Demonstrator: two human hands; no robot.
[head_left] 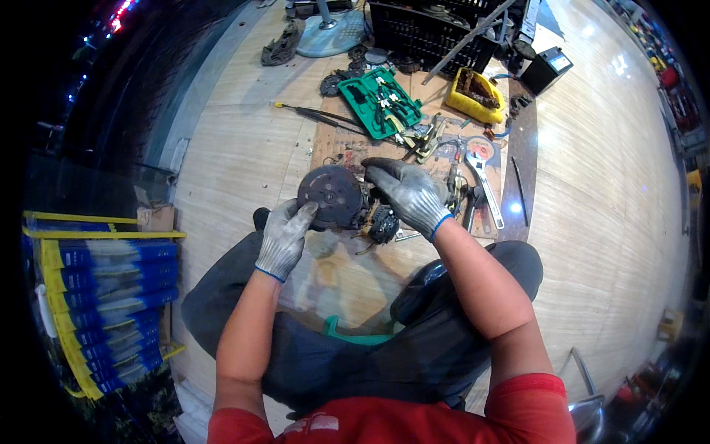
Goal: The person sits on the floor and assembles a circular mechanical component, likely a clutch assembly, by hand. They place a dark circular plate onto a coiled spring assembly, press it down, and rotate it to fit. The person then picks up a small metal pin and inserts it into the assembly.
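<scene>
A dark round metal disc (330,197) with several holes in its face stands tilted in front of me. It is joined to, or rests against, a greasy machine part (382,224) with wires; which of the two I cannot tell. My left hand (285,235), in a grey glove, grips the disc's lower left rim with the thumb on its face. My right hand (403,192), gloved too, curls over the upper right of the assembly behind the disc. Its fingertips sit near the disc's top edge, and what they press on is partly hidden.
Dirty cardboard (325,144) lies under the work. Beyond are a green tool case (381,103), a yellow cut-open container (475,96), an adjustable wrench (484,185), a black crate (436,37) and a black battery (547,70). A yellow rack (107,234) stands left.
</scene>
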